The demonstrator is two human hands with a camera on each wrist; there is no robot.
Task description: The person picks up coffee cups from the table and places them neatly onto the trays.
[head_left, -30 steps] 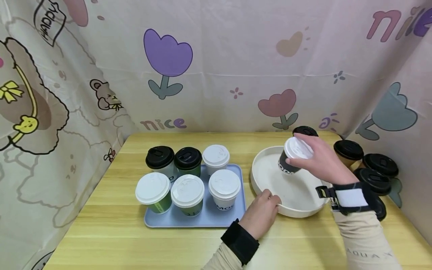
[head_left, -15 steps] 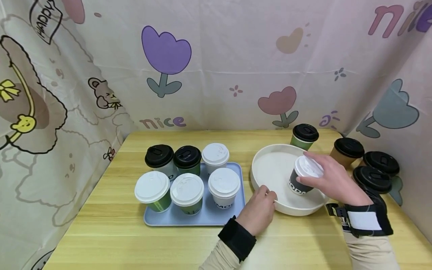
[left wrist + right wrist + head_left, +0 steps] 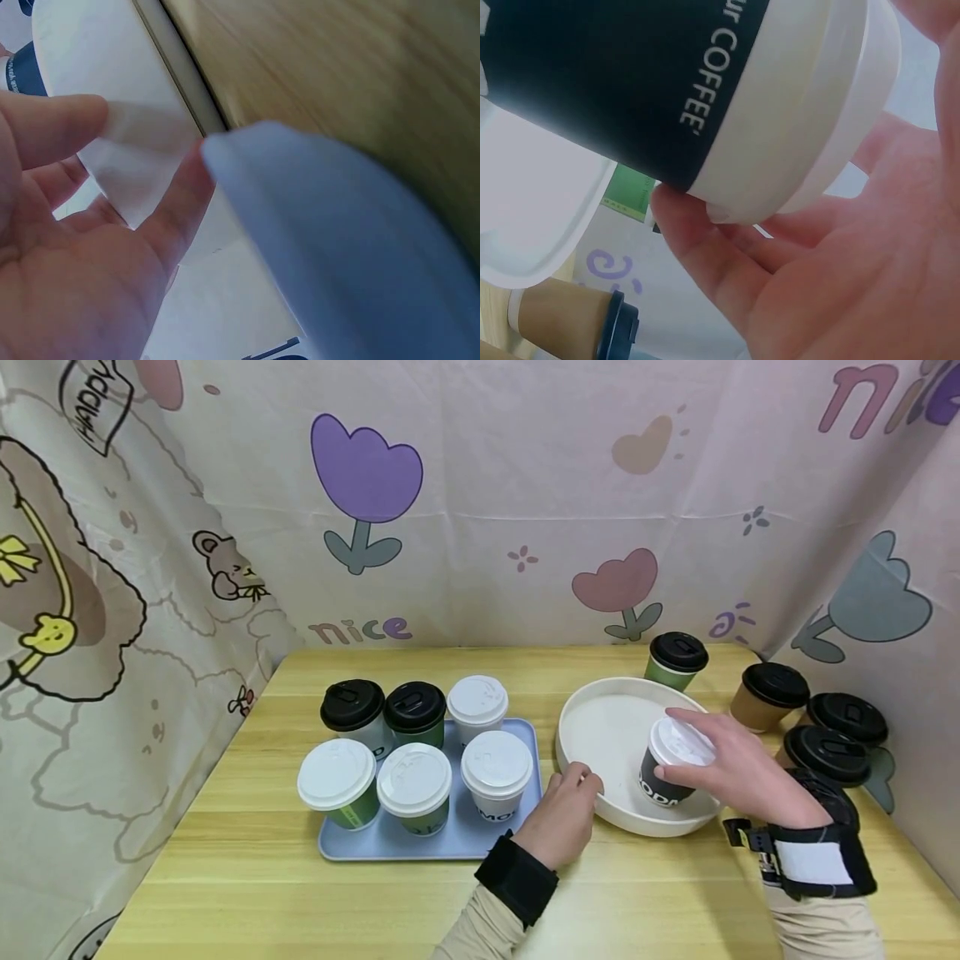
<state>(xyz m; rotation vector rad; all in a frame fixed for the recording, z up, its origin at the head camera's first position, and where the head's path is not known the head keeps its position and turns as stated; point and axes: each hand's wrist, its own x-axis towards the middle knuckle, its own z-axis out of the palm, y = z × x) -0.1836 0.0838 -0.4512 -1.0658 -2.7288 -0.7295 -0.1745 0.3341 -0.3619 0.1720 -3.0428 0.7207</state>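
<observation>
- Black cup [image 3: 670, 767] with a white lid stands inside the white round tray [image 3: 600, 727], near that tray's right rim, on the right half of the surface [image 3: 300, 877].
- Right hand [image 3: 731, 768] grips the cup by its lid, fingers [image 3: 705, 247] curled round the rim.
- Left hand [image 3: 561, 814] rests at the round tray's near-left rim, fingers [image 3: 52, 127] loosely bent, holding nothing.
- Blue tray [image 3: 465, 839] with six lidded cups lies just to the left.
- Four black-lidded cups stand along the right edge.

A wooden table [image 3: 262, 860] carries everything. A blue tray [image 3: 450, 839] lies left of the white round tray [image 3: 600, 718]. Four black-lidded cups [image 3: 772, 693] stand right of that round tray.
</observation>
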